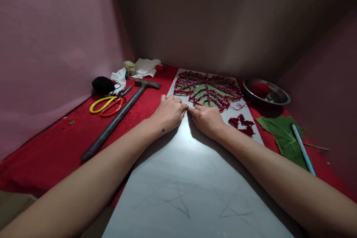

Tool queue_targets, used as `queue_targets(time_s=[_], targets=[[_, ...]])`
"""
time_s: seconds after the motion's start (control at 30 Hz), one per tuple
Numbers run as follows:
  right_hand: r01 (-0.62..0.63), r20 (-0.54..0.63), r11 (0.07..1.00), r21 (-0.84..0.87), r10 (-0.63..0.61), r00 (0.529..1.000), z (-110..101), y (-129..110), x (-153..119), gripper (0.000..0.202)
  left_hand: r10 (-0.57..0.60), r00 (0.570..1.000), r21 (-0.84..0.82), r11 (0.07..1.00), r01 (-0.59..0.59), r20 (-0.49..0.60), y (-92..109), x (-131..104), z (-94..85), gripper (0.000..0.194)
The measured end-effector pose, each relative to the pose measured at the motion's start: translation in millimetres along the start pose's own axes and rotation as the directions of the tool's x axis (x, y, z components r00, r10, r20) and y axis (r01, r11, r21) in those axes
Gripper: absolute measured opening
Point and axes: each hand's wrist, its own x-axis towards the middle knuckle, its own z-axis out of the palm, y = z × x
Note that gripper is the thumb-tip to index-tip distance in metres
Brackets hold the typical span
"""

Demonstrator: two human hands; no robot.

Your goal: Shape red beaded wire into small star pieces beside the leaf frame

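Note:
My left hand (173,112) and my right hand (208,119) rest on a pale board (167,167), fingertips meeting just in front of a leaf-shaped string art piece (208,91). The fingers of both hands are curled and pressed together. Whatever lies between the fingertips is too small to make out. Dark red thread winds round many nails along the leaf's outline and veins, over a green ground. Beside my right wrist sits a smaller star (242,124) of nails and red thread. Pencilled star lines (178,204) mark the near part of the board.
Left on the red cloth (55,145) lie a hammer (114,121), scissors (107,105), black yarn (102,85), beige yarn (129,67) and white scraps (146,67). At right are a steel bowl (281,98) holding red yarn (259,89), a green leaf (287,137) and a pen (303,150).

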Motion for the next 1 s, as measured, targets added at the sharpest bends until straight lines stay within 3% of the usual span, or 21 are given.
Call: queue_targets(time_s=[0.23, 0.43, 0.67, 0.73, 0.87, 1.0], targets=[[0.018, 0.003, 1.000, -0.001, -0.018, 1.000, -1.1, 1.4, 1.1, 0.034, 0.083, 0.995, 0.134, 0.987, -0.090, 0.055, 4.2, 2.3, -1.4, 0.027], [-0.123, -0.086, 0.967, 0.222, 0.145, 0.986, 1.2, 12.4, 2.6, 0.030, 0.087, 0.996, 0.196, 0.977, -0.088, 0.009, 7.0, -6.6, -0.6, 0.026], [-0.300, 0.007, 0.954, 0.000, 0.300, 0.954, -18.0, 9.3, 24.1, 0.026, 0.086, 0.996, 0.218, 0.972, -0.089, 0.025, 9.3, -9.6, -2.8, 0.027], [-0.283, 0.021, 0.957, -0.070, 0.285, 0.958, -23.0, 7.8, 33.0, 0.025, 0.076, 0.997, 0.203, 0.976, -0.081, 0.029, 10.3, -9.4, -3.1, 0.028], [-0.121, 0.008, 0.978, -0.170, 0.125, 0.992, -28.4, 3.7, 51.0, 0.030, 0.065, 0.998, 0.153, 0.986, -0.068, 0.024, 11.3, -9.6, -2.3, 0.028], [-0.061, 0.106, 0.988, -0.144, 0.077, 0.991, -27.6, -2.6, 68.8, 0.025, -0.008, 1.000, 0.003, 1.000, 0.008, -0.023, 1.6, -9.2, -8.1, 0.025]])
